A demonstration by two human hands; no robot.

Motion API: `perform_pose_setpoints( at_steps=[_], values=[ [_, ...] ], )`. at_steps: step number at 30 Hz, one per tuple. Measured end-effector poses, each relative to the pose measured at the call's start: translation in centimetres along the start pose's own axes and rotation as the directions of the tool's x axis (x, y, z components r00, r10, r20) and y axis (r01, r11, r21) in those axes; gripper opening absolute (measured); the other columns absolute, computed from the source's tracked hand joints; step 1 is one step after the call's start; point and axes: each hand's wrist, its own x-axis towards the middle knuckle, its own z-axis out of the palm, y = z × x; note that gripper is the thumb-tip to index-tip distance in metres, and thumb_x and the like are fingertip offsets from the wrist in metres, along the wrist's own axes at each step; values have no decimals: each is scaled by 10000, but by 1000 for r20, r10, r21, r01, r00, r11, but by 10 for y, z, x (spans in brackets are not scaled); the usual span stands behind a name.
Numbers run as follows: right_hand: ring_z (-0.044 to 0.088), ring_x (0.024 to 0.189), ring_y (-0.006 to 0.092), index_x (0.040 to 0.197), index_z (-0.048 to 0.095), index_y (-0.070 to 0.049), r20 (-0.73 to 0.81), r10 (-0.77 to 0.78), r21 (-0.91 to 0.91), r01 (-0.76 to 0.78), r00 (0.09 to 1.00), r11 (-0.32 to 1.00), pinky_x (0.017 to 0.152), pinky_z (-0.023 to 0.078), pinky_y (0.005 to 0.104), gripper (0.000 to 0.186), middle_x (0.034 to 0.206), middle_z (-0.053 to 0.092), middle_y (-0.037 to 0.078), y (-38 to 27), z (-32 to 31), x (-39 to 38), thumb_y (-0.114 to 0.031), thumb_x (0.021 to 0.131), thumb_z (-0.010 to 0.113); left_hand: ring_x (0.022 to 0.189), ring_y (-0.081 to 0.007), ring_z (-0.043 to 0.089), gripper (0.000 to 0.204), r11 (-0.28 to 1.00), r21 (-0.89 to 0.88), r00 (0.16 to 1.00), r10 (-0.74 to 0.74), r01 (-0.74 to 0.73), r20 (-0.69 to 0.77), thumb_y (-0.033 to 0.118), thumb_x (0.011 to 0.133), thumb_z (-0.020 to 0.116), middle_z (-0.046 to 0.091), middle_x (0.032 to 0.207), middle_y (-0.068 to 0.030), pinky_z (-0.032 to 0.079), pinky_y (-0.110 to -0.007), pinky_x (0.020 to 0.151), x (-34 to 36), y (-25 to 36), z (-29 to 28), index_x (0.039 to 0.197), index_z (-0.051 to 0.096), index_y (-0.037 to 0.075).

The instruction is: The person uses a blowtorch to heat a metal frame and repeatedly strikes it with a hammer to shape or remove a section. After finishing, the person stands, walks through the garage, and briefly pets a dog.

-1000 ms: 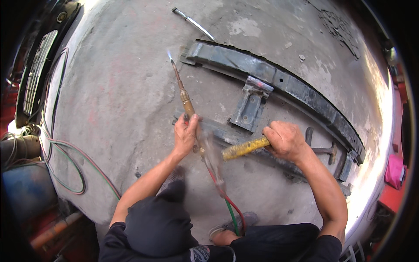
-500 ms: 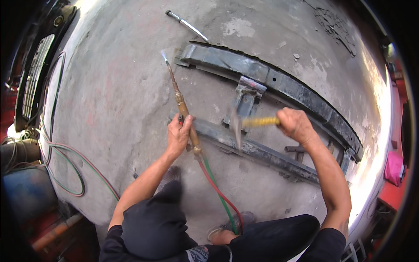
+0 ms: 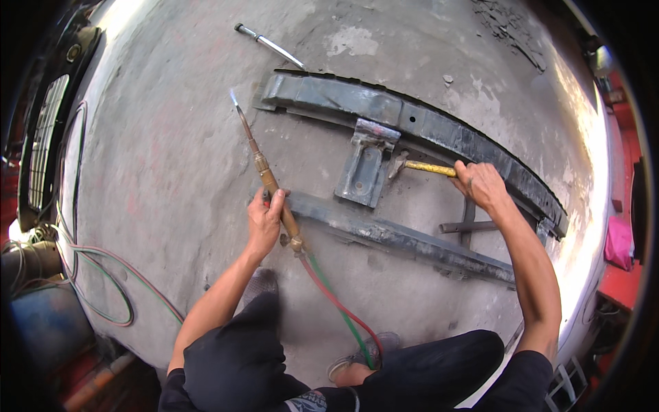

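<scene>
My left hand (image 3: 264, 223) grips a brass gas torch (image 3: 261, 163), its tip angled away from me with a small blue flame, red and green hoses (image 3: 330, 297) trailing down from it. A yellow-handled hammer (image 3: 427, 167) is in my right hand (image 3: 480, 184), its metal head beside a grey steel bracket (image 3: 358, 175); I cannot tell whether they touch. The bracket sits against a long curved steel beam (image 3: 384, 104) on the concrete. A straighter steel rail (image 3: 371, 230) lies nearer me, partly behind my left hand and the torch.
A chrome rod (image 3: 271, 47) lies beyond the beam. At left are a black bumper with grille (image 3: 42, 137), looped hoses (image 3: 117, 257) and a blue container (image 3: 38, 312). Dark bars (image 3: 467, 226) lie right of the rail; a pink bag (image 3: 618, 242) rests on red metal at far right.
The hammer has moved up and right, away from the torch, toward the bracket and beam. My left hand and the torch have shifted slightly left in the picture.
</scene>
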Motion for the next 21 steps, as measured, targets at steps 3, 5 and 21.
perform_pose_setpoints(
  at_steps=[3, 5, 21],
  values=[
    [636, 604, 296, 842, 524, -70, 31, -91, 50, 89, 995, 995, 582, 505, 422, 338, 675, 586, 118, -22, -8, -19, -351, 939, 684, 710, -111, 549, 407, 1000, -2, 1000, -25, 25, -2, 390, 1021, 580, 588, 766, -18, 457, -287, 652, -9, 0, 0, 1039, 691, -1],
    [610, 591, 276, 855, 535, -71, 5, -196, 108, 195, 981, 975, 566, 501, 397, 343, 675, 555, 87, -30, -22, -33, -357, 899, 718, 698, -96, 531, 393, 1000, -15, 1000, -19, 19, -21, 381, 1026, 575, 566, 758, -1, 442, -274, 637, -8, -4, 1, 1036, 699, 8],
    [650, 667, 378, 903, 497, -51, -132, 39, 228, -7, 990, 974, 578, 514, 462, 231, 710, 600, 160, -44, -22, 5, -180, 916, 688, 702, -105, 554, 405, 999, -8, 999, -52, 52, -5, 388, 1029, 571, 576, 750, -4, 464, -289, 645, -7, -9, -4, 1042, 694, 3]
  ],
)
